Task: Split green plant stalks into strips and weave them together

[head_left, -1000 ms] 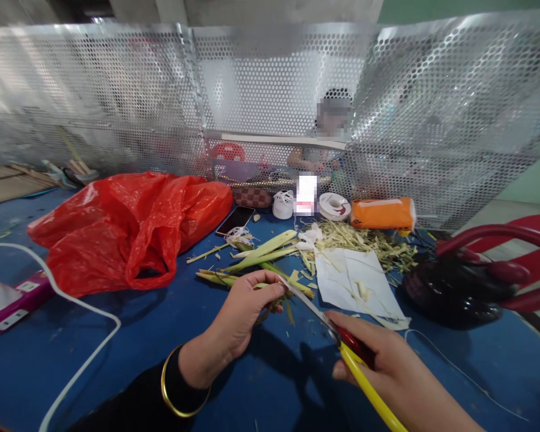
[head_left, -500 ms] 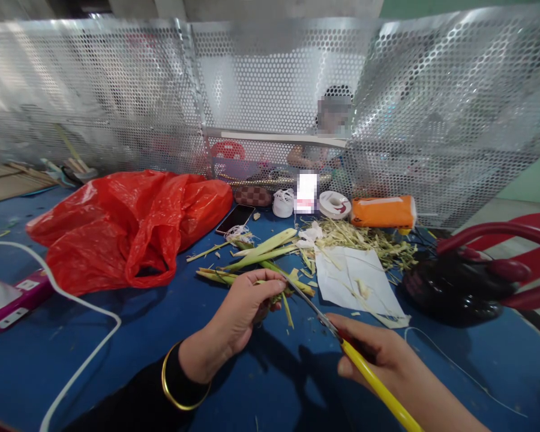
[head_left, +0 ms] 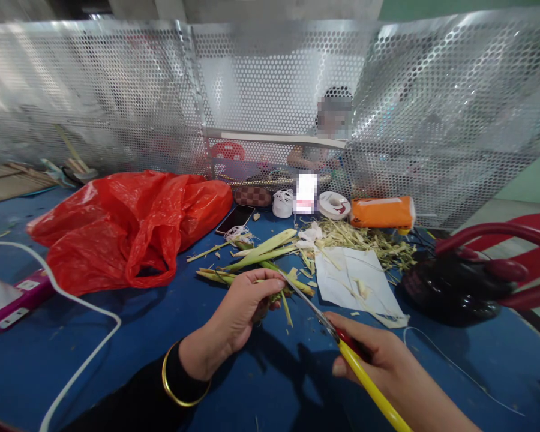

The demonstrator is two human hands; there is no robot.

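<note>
My left hand pinches a small piece of green plant stem between thumb and fingers, its strands hanging below. My right hand is closed around the yellow and red handles of long-bladed scissors, whose tips reach up to the left thumb and fingertips. Green and pale leaf stalks lie just beyond my left hand. A white sheet with scraps on it is beyond the scissors, beside a heap of dry trimmings.
A red plastic bag and white cable are left. A phone, tape roll and orange packet stand before a perforated metal screen, a person behind it. At right is a dark pot.
My right hand and the scissors have shifted slightly left, and more of the red handle shows. My left hand stays almost in place, still gripping the stem.
</note>
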